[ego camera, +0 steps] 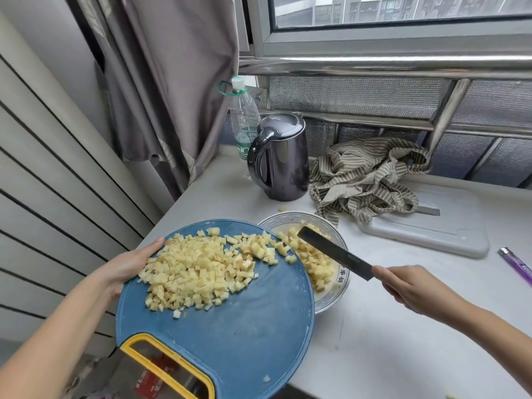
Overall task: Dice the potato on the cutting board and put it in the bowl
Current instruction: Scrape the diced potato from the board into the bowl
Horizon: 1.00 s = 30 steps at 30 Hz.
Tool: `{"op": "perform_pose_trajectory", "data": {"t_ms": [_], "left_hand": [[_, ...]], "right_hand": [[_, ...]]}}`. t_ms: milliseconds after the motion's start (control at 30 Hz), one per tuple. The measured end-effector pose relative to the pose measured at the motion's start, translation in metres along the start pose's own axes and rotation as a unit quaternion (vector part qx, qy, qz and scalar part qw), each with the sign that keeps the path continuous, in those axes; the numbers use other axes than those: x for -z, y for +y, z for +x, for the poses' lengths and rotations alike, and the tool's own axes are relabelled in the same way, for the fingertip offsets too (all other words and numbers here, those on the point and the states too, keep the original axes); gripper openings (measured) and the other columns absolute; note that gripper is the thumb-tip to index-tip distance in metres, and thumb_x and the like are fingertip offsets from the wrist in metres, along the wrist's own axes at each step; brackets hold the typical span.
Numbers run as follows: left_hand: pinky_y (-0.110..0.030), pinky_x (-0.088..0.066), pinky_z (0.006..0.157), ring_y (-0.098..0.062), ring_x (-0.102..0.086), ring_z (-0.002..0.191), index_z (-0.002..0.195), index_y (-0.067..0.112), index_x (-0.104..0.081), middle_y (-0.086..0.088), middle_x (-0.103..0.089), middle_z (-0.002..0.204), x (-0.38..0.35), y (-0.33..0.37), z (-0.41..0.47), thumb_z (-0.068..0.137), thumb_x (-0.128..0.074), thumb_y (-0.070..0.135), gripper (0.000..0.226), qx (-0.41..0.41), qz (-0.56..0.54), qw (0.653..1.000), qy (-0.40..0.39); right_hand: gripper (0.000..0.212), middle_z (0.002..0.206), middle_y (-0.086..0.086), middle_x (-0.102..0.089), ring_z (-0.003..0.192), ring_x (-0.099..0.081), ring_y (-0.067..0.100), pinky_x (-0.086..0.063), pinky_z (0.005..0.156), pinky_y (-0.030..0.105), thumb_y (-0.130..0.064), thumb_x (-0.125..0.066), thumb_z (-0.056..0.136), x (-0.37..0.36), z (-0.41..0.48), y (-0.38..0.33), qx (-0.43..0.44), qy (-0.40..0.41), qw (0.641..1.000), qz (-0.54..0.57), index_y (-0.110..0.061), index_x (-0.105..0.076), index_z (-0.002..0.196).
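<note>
Blue cutting board (230, 326) is lifted and tipped over the bowl (341, 286), so the diced potato (198, 269) can slide in (some already has). Left hand (126, 264) grips the board's far edge to tilt it; right hand (408, 286) clasps the knife (334, 251), poised over the bowl to sweep cubes across.

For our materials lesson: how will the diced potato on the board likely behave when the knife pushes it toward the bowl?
The potato is a loose heap of small cubes, so it probably tumbles apart when pushed. Stray cubes lie on the board and on the counter beyond the bowl, so some will likely scatter.
</note>
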<state>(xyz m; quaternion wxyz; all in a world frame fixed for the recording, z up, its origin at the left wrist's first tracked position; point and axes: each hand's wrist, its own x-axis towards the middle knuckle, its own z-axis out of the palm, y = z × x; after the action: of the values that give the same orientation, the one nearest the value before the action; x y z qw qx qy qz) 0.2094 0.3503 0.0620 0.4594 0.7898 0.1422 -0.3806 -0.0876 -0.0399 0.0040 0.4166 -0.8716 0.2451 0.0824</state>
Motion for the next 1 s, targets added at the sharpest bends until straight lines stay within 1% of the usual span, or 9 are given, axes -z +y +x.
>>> {"op": "perform_pose_trajectory", "data": {"t_ms": [67,133,267,400,500,567,700,833,1000], "left_hand": [[-0.043,-0.058,0.076,-0.033,-0.072,0.084,0.107,0.007,-0.067,-0.016,-0.074,0.094,0.0,0.006,-0.002,0.084,-0.055,0.058,0.057,-0.008,0.037,0.999,0.009],[-0.038,-0.059,0.068,-0.03,-0.073,0.075,0.1,0.008,-0.068,-0.014,-0.074,0.085,-0.004,0.012,-0.004,0.09,-0.05,0.056,0.052,-0.009,0.062,0.998,0.011],[-0.035,-0.06,0.065,-0.027,-0.073,0.077,0.107,0.006,-0.067,-0.012,-0.075,0.089,-0.015,0.02,-0.002,0.089,-0.049,0.058,0.057,-0.008,0.098,0.995,-0.019],[-0.021,-0.052,0.044,-0.013,-0.07,0.057,0.081,0.013,-0.074,-0.001,-0.073,0.069,-0.029,0.027,-0.001,0.057,-0.058,0.06,0.055,-0.033,0.126,0.99,-0.048],[-0.014,-0.049,0.065,-0.005,-0.065,0.068,0.088,0.02,-0.062,0.011,-0.07,0.085,-0.034,0.028,0.014,0.088,-0.046,0.05,0.034,-0.078,0.163,0.983,-0.032],[-0.006,-0.045,0.056,0.002,-0.061,0.062,0.085,0.027,-0.059,0.02,-0.065,0.079,-0.036,0.034,0.018,0.098,-0.038,0.043,0.029,-0.076,0.19,0.978,-0.027],[-0.023,-0.058,0.061,-0.012,-0.072,0.074,0.104,0.018,-0.066,0.006,-0.075,0.081,-0.035,0.039,0.032,0.096,-0.042,0.048,0.039,-0.033,0.193,0.978,-0.073],[-0.013,-0.051,0.052,-0.004,-0.068,0.063,0.092,0.022,-0.063,0.016,-0.07,0.065,-0.038,0.043,0.041,0.095,-0.041,0.044,0.031,-0.045,0.191,0.978,-0.071],[-0.037,-0.059,0.078,-0.028,-0.07,0.099,0.115,0.012,-0.065,-0.012,-0.07,0.113,-0.023,0.055,0.04,0.083,-0.047,0.054,0.055,-0.013,0.155,0.981,-0.118]], "right_hand": [[0.052,0.05,-0.003,-0.041,0.044,-0.033,0.015,-0.03,0.046,0.023,-0.056,-0.041,0.09,0.003,0.0,-0.008,0.018,-0.011,0.999,0.025,-0.015,-0.041,0.058],[0.051,0.049,-0.003,-0.04,0.045,-0.033,0.014,-0.03,0.047,0.021,-0.056,-0.042,0.087,0.006,-0.001,-0.018,0.055,-0.04,0.997,0.032,-0.014,-0.041,0.058],[0.05,0.051,-0.004,-0.043,0.048,-0.035,0.007,-0.031,0.05,0.019,-0.057,-0.048,0.085,0.002,-0.001,-0.026,0.123,-0.121,0.985,-0.02,-0.015,-0.045,0.059],[0.057,0.051,-0.007,-0.044,0.048,-0.036,0.008,-0.029,0.05,0.017,-0.072,-0.043,0.08,-0.006,0.001,-0.019,0.134,-0.137,0.98,-0.059,-0.019,-0.046,0.06],[0.07,0.051,-0.007,-0.044,0.049,-0.036,0.008,-0.03,0.05,0.019,-0.084,-0.037,0.076,-0.007,0.004,-0.01,0.125,-0.112,0.984,-0.055,-0.017,-0.046,0.061],[0.077,0.052,-0.005,-0.045,0.049,-0.037,0.009,-0.031,0.05,0.021,-0.09,-0.034,0.072,-0.009,0.005,-0.003,0.116,-0.099,0.987,-0.058,-0.015,-0.046,0.062],[0.078,0.052,-0.002,-0.044,0.049,-0.037,0.009,-0.032,0.051,0.023,-0.09,-0.031,0.073,-0.01,0.005,0.01,0.09,-0.073,0.992,-0.058,-0.015,-0.046,0.062],[0.072,0.051,-0.003,-0.04,0.049,-0.033,0.008,-0.029,0.052,0.027,-0.08,-0.034,0.078,-0.007,0.008,0.016,0.057,-0.034,0.996,-0.065,-0.011,-0.045,0.062],[0.069,0.052,-0.003,-0.036,0.049,-0.03,0.011,-0.027,0.053,0.029,-0.074,-0.034,0.077,0.002,0.018,0.015,0.002,0.025,0.997,-0.068,-0.007,-0.042,0.062]]}}
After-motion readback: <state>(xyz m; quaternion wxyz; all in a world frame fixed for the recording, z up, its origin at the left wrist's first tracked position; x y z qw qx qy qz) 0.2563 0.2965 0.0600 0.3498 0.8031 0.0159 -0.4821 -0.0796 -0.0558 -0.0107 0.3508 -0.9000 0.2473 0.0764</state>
